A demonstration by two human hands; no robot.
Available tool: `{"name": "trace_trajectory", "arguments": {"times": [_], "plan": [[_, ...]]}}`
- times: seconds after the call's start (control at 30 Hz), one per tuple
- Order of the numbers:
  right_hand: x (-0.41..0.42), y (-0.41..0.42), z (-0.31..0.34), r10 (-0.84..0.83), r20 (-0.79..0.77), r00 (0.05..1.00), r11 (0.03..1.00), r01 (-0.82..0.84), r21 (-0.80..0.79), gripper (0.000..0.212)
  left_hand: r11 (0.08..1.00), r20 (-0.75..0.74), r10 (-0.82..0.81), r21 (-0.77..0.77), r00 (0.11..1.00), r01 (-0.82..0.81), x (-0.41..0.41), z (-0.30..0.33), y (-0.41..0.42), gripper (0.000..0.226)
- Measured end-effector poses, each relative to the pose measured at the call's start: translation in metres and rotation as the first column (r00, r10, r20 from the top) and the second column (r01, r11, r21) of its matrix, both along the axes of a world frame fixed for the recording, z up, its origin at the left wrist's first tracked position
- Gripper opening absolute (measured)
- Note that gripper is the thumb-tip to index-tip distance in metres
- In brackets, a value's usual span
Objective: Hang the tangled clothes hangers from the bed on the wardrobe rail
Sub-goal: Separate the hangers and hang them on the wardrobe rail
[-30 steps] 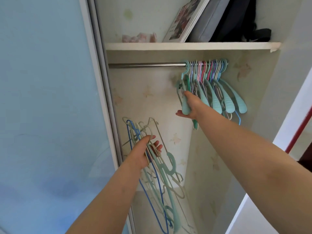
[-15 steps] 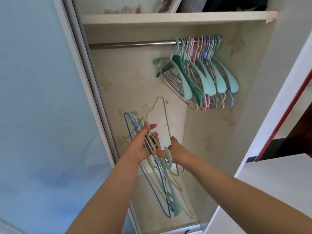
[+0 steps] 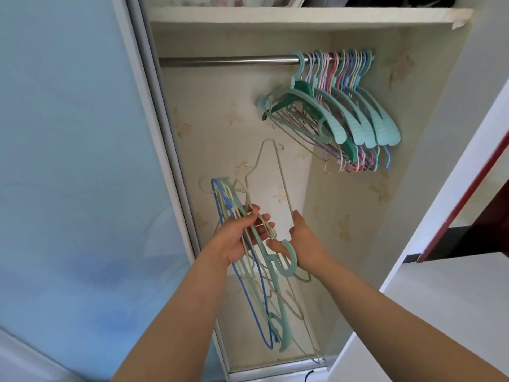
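My left hand (image 3: 239,238) grips a tangled bundle of hangers (image 3: 256,293), blue, teal and cream, that dangles inside the open wardrobe. Beside it, my right hand (image 3: 301,245) pinches a teal hook (image 3: 289,261) sticking out of that bundle, with a finger against a thin cream wire hanger (image 3: 275,172) that points upward. Above runs the metal wardrobe rail (image 3: 228,62). Several teal, pink and purple hangers (image 3: 338,114) hang bunched at its right end.
A white shelf (image 3: 297,16) sits right above the rail with items on it. The sliding door frame (image 3: 154,150) borders the opening on the left, beside a pale blue panel (image 3: 68,161). A white wall edge (image 3: 451,194) and a dark red door (image 3: 473,194) stand at right.
My right hand let go of the hangers on the rail and dropped to the bundle, where it now pinches a teal hook. The view tilted down slightly.
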State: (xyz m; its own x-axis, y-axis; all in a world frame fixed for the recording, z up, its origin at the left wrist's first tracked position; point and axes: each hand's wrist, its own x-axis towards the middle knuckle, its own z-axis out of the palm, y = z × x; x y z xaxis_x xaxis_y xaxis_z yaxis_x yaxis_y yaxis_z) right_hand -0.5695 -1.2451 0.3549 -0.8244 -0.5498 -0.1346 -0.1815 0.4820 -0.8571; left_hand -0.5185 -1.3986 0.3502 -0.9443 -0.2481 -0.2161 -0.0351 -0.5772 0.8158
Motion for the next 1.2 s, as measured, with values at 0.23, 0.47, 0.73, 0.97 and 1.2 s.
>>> {"name": "trace_trajectory", "arguments": {"times": [0.23, 0.47, 0.73, 0.97, 1.2], "plan": [[-0.011, 0.013, 0.015, 0.077, 0.071, 0.995, 0.992, -0.083, 0.098, 0.103, 1.0, -0.057, -0.02, -0.025, 0.998, 0.018, 0.009, 0.0, 0.003, 0.007], [-0.004, 0.02, 0.023, 0.047, 0.208, 0.977, 0.996, -0.061, 0.059, 0.103, 0.995, -0.14, -0.086, -0.061, 0.986, 0.078, 0.013, -0.001, 0.009, 0.008], [0.009, 0.016, 0.025, -0.036, 0.209, 0.977, 0.999, 0.032, 0.025, 0.094, 0.993, -0.14, -0.101, -0.068, 0.985, 0.093, 0.011, 0.005, 0.015, 0.01], [0.017, 0.004, 0.01, -0.143, 0.15, 0.978, 0.985, 0.156, -0.076, 0.092, 0.984, -0.105, -0.065, -0.173, 0.992, 0.046, 0.009, 0.008, 0.016, 0.009], [0.021, 0.001, 0.009, -0.265, 0.163, 0.95, 0.933, 0.295, -0.206, 0.071, 0.947, -0.096, -0.047, -0.32, 0.994, 0.014, 0.012, 0.023, 0.022, 0.005]]}}
